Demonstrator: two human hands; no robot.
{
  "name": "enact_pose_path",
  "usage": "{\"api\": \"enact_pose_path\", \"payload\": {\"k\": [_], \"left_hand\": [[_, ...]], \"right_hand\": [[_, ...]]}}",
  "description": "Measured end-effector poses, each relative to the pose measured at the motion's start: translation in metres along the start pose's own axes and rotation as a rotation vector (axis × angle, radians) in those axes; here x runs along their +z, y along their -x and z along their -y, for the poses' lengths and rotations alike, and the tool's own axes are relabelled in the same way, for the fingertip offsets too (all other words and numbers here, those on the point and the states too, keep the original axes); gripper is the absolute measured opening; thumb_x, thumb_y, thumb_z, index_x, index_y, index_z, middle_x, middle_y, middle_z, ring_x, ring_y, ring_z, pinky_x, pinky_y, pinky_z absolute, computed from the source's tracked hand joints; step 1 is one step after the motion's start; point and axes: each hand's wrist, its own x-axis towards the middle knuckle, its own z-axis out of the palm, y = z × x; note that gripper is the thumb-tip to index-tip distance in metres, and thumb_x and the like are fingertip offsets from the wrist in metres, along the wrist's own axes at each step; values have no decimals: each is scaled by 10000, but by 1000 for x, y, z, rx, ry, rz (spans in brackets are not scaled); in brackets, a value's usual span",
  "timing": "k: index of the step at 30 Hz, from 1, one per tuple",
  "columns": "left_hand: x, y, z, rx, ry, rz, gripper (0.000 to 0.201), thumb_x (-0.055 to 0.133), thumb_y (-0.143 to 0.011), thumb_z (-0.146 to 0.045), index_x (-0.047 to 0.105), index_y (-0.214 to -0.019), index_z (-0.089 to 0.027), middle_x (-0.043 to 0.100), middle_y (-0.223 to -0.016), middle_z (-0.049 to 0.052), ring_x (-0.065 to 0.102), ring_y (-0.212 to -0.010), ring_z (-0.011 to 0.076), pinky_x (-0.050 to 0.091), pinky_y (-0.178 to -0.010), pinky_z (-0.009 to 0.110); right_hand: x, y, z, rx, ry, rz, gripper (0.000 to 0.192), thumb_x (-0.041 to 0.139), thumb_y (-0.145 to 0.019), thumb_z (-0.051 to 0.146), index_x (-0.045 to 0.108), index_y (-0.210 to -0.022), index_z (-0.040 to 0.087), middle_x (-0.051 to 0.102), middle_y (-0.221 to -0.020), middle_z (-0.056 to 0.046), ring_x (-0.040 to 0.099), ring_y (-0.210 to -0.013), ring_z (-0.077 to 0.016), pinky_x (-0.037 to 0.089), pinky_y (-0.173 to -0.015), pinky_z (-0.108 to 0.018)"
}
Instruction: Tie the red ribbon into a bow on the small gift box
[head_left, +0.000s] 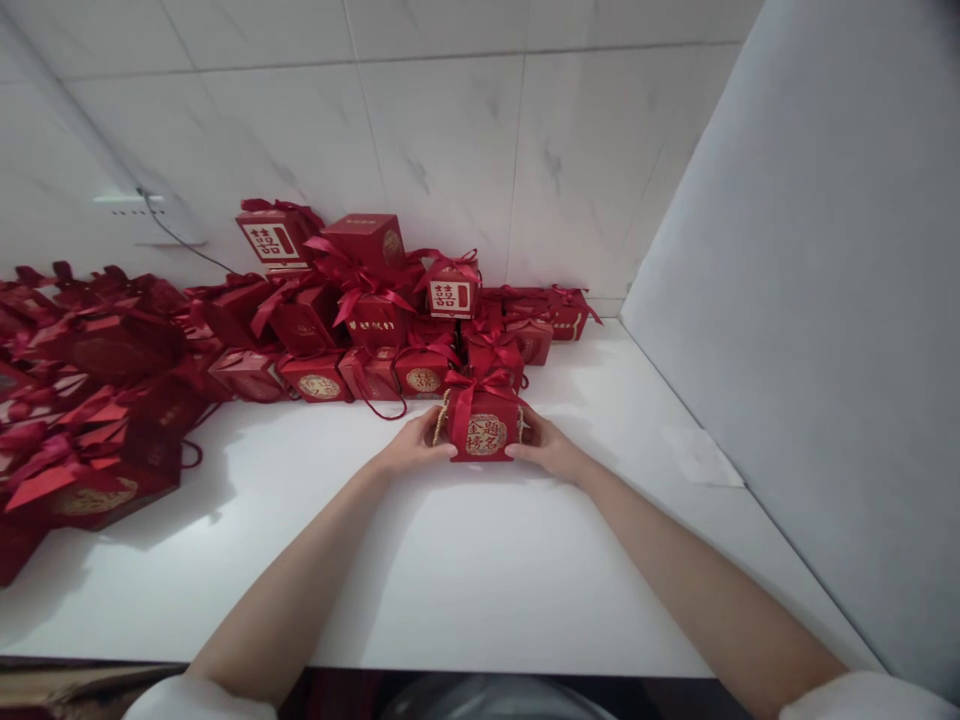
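A red gift box (486, 436) with a round gold emblem, a red ribbon bow and gold cord handles stands upright on the white table. My left hand (415, 441) grips its left side, the thumb at the lower front corner. On the opposite side, my right hand (551, 448) holds the box with its thumb against the lower right front. The fingers of both hands are partly hidden behind the box and cords. Right behind it sits another ribboned red box (491, 350).
Stacked red gift boxes (311, 318) line the tiled wall (442, 130). Larger red boxes (105, 460) crowd the left of the white table (450, 580). A pale upright panel (817, 300) bounds the right side. A dark cable (184, 238) runs from a wall socket down behind the boxes.
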Motion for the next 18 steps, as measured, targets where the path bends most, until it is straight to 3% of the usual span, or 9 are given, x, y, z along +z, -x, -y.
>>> {"api": "enact_pose_path", "payload": {"k": [8,18], "left_hand": [[3,-1,-8,61,25,66,917,683,-717,-686,484,-1380,-83,584,-1348,206,534,-1252,415,459,-1041,462],[-1,0,1,186,-175,30,797,496,-827,-727,569,-1322,-106,612,-1302,179,598,-1139,375,473,-1002,453]], "right_hand": [[3,0,1,-44,47,15,653,761,-783,455,477,-1336,255,569,-1353,-101,598,-1162,-268,479,-1012,-442],[5,2,-1,-61,26,35,736,764,-781,490,404,-1370,235,540,-1368,-133,563,-1210,-278,456,-1026,-457]]}}
